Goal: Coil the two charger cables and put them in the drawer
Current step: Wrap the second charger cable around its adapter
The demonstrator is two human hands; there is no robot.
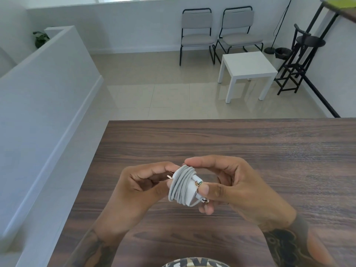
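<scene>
From my head camera, I hold a white charger cable (182,186) wound around its adapter block, just above the dark wooden bench (250,147). My left hand (142,184) grips the plug end; my right hand (221,182) pinches the loose connector end, nearer me. The block's long axis runs left to right between them.

Tabletop (231,143): dark wood grain, matt — faint sheen at the far right.
Charger cable (180,186): pale grey, smooth rubbery sheath, matt.
Charger block (193,186): white plastic, smooth, slightly glossy.
Plug prongs (170,175): bare metal, shiny.
Floor (163,97): pale tile, glossy, reflecting the furniture.
Side table (248,64): white, smooth, satin.
Chairs (196,29): grey cloth pads — black metal frames.
Stool (300,54): black, matt.
</scene>
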